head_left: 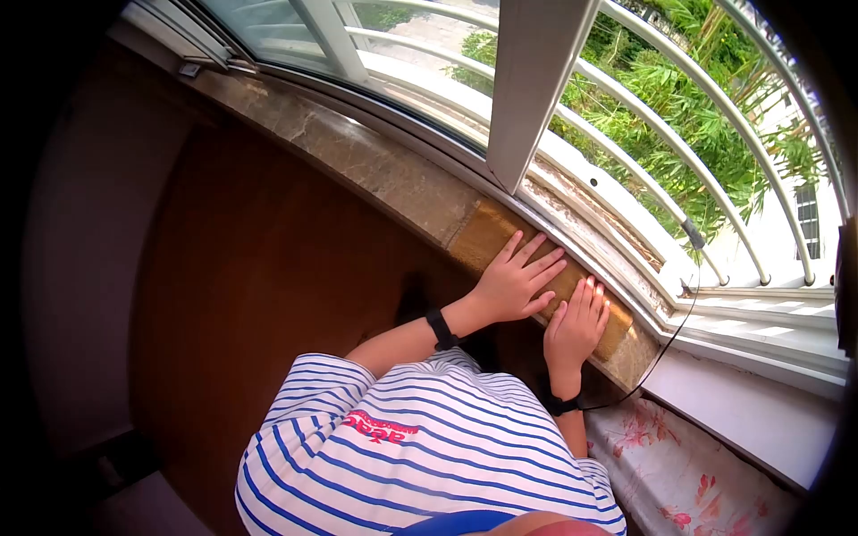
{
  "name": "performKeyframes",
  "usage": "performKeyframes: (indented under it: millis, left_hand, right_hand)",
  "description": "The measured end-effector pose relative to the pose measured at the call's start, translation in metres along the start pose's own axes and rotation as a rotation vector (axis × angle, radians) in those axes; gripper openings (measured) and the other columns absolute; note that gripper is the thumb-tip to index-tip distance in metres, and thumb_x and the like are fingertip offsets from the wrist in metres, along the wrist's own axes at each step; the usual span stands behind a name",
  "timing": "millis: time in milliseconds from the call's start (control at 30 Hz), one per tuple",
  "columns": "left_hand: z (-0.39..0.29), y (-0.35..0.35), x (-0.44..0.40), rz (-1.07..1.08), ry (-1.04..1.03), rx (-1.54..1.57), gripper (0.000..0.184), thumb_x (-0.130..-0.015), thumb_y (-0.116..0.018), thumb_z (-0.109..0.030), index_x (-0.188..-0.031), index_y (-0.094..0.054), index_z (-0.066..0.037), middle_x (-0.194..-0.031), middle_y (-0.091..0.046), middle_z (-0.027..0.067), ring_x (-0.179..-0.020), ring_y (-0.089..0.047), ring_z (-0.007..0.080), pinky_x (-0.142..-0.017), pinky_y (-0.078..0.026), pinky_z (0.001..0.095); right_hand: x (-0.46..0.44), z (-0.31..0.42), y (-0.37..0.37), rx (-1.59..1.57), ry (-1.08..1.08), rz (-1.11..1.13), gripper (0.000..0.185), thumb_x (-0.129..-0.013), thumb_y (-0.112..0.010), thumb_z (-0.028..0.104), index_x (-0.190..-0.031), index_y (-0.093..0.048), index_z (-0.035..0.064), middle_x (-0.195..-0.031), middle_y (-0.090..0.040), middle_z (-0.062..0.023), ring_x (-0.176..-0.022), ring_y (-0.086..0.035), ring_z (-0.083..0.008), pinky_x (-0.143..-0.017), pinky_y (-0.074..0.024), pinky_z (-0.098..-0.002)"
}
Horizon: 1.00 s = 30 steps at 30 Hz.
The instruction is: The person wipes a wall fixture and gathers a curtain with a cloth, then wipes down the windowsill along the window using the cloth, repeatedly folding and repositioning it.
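My left hand (pixel 518 281) lies palm down with its fingers spread on a golden-brown, slightly shiny sheet (pixel 483 234) that covers part of the windowsill. To its right, my right hand (pixel 576 329) rests flat on the same sheet, fingers stretched out and close together. The two hands are apart, and neither grasps anything. Whether the sheet is tape, film or cloth I cannot tell. It lies along the brown marble sill (pixel 384 170), which shows bare on both sides of it. Each wrist wears a black band.
Beyond the sill are the window track (pixel 617 259), a white window frame (pixel 536 89) and curved white bars (pixel 688 152), with greenery outside. A thin black cable (pixel 670 344) runs from the bars past my right wrist. Floral fabric (pixel 688 464) lies at lower right; brown floor (pixel 250 295) at left.
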State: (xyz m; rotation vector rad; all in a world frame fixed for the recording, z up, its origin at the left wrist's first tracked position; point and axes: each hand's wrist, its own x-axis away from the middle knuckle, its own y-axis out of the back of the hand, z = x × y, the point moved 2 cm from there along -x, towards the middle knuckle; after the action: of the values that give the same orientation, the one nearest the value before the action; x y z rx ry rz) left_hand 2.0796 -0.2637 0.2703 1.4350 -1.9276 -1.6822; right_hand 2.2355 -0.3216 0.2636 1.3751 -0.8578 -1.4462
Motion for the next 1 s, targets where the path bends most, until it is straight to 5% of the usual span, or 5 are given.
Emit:
performKeyframes:
  millis: [300,500,633,1000]
  left_hand:
    - [0.105,0.061,0.059,-0.007,-0.054,0.089,0.051,-0.092,-0.06,-0.036,-0.138,-0.058,-0.014,-0.149,-0.051,0.0071,-0.143,-0.039,0.035,-0.118,-0.027,0.0531]
    - [0.234,0.146,0.123,-0.064,-0.024,-0.018,0.056,-0.091,-0.062,-0.046,-0.142,-0.054,-0.023,-0.152,-0.048,0.0009,-0.145,-0.037,0.0272,-0.12,-0.026,0.047]
    - [0.325,0.183,0.146,-0.137,0.012,-0.199,0.061,-0.088,-0.064,-0.05,-0.144,-0.05,-0.029,-0.151,-0.047,-0.0044,-0.144,-0.038,0.0192,-0.121,-0.025,0.0419]
    - [0.427,0.231,0.182,-0.202,0.046,-0.048,0.063,-0.081,-0.074,-0.032,-0.139,-0.052,-0.024,-0.145,-0.05,-0.007,-0.14,-0.04,0.0152,-0.118,-0.032,0.0366]
  right_hand:
    - [-0.031,0.119,-0.023,-0.029,0.047,0.046,0.056,-0.095,-0.049,0.023,-0.142,-0.046,-0.0059,-0.151,-0.043,-0.0233,-0.143,-0.035,-0.0436,-0.118,-0.0236,-0.0569]
    - [-0.074,0.269,-0.038,-0.005,0.208,0.053,0.074,-0.091,-0.061,0.041,-0.145,-0.041,-0.0053,-0.153,-0.039,-0.0235,-0.144,-0.033,-0.0435,-0.118,-0.024,-0.0569]
    - [-0.127,0.349,-0.071,0.0,0.343,0.057,0.073,-0.086,-0.068,0.032,-0.145,-0.042,-0.0035,-0.151,-0.043,-0.0225,-0.143,-0.036,-0.0423,-0.118,-0.0267,-0.0549]
    - [-0.174,0.481,-0.132,0.047,0.335,-0.073,0.055,-0.091,-0.056,0.017,-0.139,-0.044,-0.0062,-0.147,-0.046,-0.0234,-0.141,-0.039,-0.0444,-0.116,-0.0324,-0.0544]
